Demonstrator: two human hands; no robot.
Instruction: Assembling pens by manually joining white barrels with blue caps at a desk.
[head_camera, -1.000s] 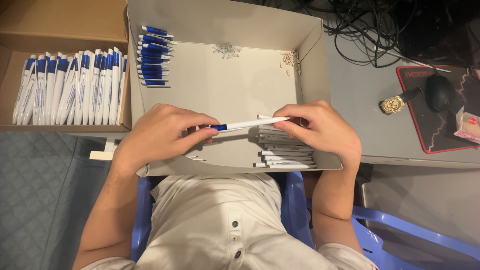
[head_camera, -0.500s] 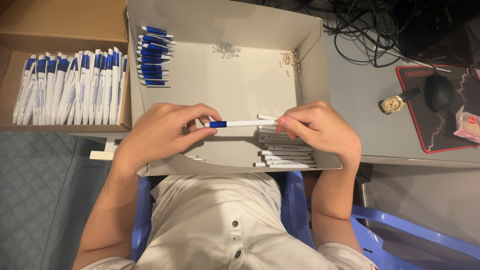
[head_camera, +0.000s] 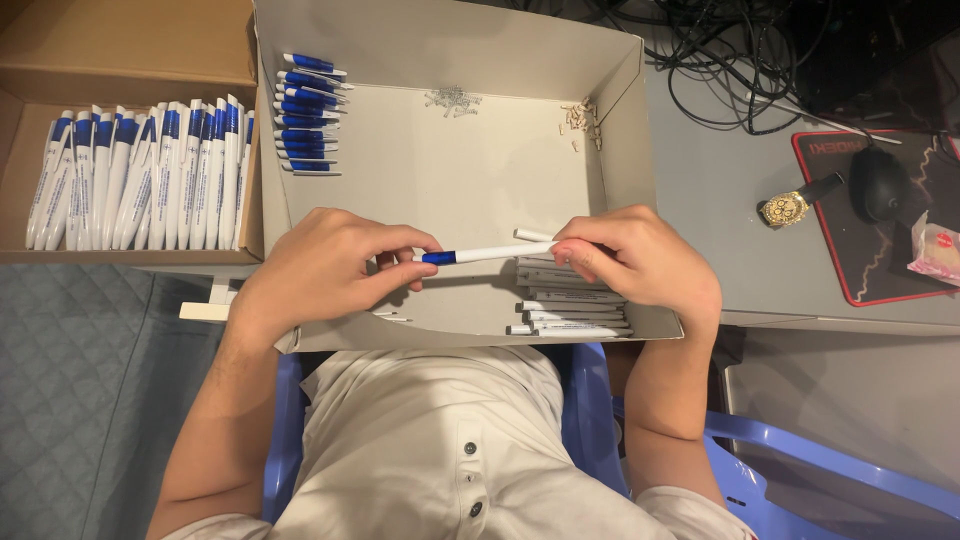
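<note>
A white pen with a blue tip (head_camera: 487, 254) is held level above the open grey box (head_camera: 620, 120), near its front edge. The blue end is pinched by the fingertips of the left hand (head_camera: 335, 268); the white end is pinched by the right hand (head_camera: 630, 262). Both hands are closed on the pen.

Below the right hand, a stack of white barrels (head_camera: 575, 310) is seen on the box floor. Blue pieces (head_camera: 305, 115) are lined up in the far left corner; small clear bits (head_camera: 452, 99) and small tan bits (head_camera: 580, 117) lie at the back wall. Finished pens (head_camera: 140, 170) are packed in a cardboard box (head_camera: 120, 40) to the left.

Risks judged: with only fingertip holds at both ends, the pen could be dropped into the barrel stack and scatter it. If the halves are pressed off-axis, the tip may seat crooked or a small inner part may be lost.
</note>
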